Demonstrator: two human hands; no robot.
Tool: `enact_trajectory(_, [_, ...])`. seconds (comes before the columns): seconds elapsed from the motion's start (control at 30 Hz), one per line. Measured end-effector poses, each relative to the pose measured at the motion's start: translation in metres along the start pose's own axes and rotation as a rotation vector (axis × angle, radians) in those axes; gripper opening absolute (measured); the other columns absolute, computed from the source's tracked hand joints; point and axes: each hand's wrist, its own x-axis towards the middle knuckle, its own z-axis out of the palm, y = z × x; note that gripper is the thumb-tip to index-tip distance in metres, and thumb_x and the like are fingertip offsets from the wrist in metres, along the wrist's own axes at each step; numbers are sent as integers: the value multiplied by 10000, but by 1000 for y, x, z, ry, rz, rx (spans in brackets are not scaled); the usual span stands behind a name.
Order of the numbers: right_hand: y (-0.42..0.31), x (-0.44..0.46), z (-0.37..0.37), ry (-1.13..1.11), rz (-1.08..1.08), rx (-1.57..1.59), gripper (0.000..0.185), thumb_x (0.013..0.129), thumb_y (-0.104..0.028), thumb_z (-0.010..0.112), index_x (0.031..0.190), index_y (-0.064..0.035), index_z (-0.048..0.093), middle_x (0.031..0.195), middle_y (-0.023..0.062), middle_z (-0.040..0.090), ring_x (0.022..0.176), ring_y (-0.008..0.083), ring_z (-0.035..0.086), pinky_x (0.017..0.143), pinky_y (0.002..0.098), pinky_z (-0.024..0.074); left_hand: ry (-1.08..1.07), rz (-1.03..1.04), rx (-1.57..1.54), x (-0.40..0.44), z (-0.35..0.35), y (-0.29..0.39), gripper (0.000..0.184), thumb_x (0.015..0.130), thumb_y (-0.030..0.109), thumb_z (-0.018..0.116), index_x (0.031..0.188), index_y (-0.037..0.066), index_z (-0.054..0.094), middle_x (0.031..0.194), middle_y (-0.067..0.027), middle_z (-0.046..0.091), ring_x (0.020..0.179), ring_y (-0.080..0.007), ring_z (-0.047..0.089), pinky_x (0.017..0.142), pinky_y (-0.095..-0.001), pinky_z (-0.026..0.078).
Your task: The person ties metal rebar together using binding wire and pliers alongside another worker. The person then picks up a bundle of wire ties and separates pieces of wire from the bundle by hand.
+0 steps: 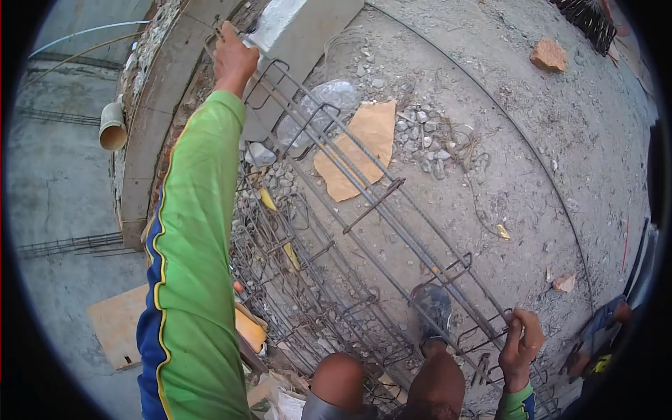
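A long cage of steel rebar [392, 217] with rectangular stirrups runs diagonally from the upper left to the lower right. At its upper end my left hand [234, 59] is closed round the bars, with the green sleeve stretched out behind it. Near the lower right my right hand [521, 343] grips the cage beside a stirrup. Below the held cage, more rebar cages [315, 280] lie in a tangle with wire. A torn piece of brown paper [358, 150] shows on the ground beneath the bars.
A concrete ledge [157, 91] and a pipe end [113, 127] are at the left. Broken stones [427, 136] lie mid-ground, with brick pieces [549, 55] farther right. A long thin rod [490, 98] curves across the ground. Another person's hand [578, 364] shows at the lower right edge.
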Motion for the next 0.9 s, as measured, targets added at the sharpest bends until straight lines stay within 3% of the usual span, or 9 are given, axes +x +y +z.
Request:
enact_trajectory(0.13, [-3,26,11,68,135,124,127,998,-25,557,1082,15,645,831,126,665,715,188,616,658,305,481,-71,23,71,40,18,13,847,852,303,755,1559,183,304,1328,-227,616,1240,-426,601,1008,-529,510])
enact_trajectory(0.2, [-1,35,15,50,113,102,126,1002,-37,561,1076,16,647,831,118,669,719,183,624,664,302,491,-177,18,123,50,31,15,696,876,300,732,1482,144,429,1283,-230,658,1211,-413,626,1010,-508,512])
enact_trajectory(0.23, [-1,34,17,20,89,83,126,1006,-50,564,1070,17,650,832,111,673,723,177,633,670,299,502,-177,29,155,58,45,6,462,917,327,674,1296,75,595,1229,-251,681,1168,-429,645,989,-511,517])
enact_trajectory(0.33, [4,26,25,-1,200,78,131,1008,-61,567,1057,19,659,827,103,676,716,167,645,668,297,518,-112,43,119,47,55,3,371,944,357,619,1115,31,670,1204,-279,678,1137,-450,651,960,-527,525])
enact_trajectory(0.47, [6,11,34,30,246,124,136,1007,-62,571,1055,24,666,827,106,680,712,161,654,655,298,525,56,-92,-62,18,13,8,415,941,375,552,1072,6,688,1072,-274,712,1053,-486,665,907,-547,527])
enact_trajectory(0.57, [-5,2,38,76,204,203,140,1001,-60,577,1060,28,669,830,109,685,703,158,653,655,295,526,139,-130,-328,-16,-21,-20,467,899,404,578,829,-46,682,811,-299,673,812,-467,677,756,-526,511])
enact_trajectory(0.7, [-32,-13,43,119,-27,199,142,986,-33,572,1055,40,672,826,104,693,698,154,655,653,290,528,318,43,-519,-149,-127,-9,338,897,281,690,766,-28,664,668,-221,640,617,-353,645,636,-459,495])
enact_trajectory(0.8, [-79,-34,51,156,-134,322,153,969,-22,574,1062,50,673,822,105,699,701,149,660,650,291,532,454,35,-560,-254,-187,-28,399,936,328,685,740,-4,586,636,-197,618,568,-343,632,568,-453,485])
enact_trajectory(0.9, [-139,-73,55,173,-210,451,169,951,-26,591,1072,59,672,821,108,708,702,144,666,645,295,540,191,-442,-1408,-360,-286,-27,357,987,223,621,720,-9,573,656,-134,681,523,-190,680,460,-321,520])
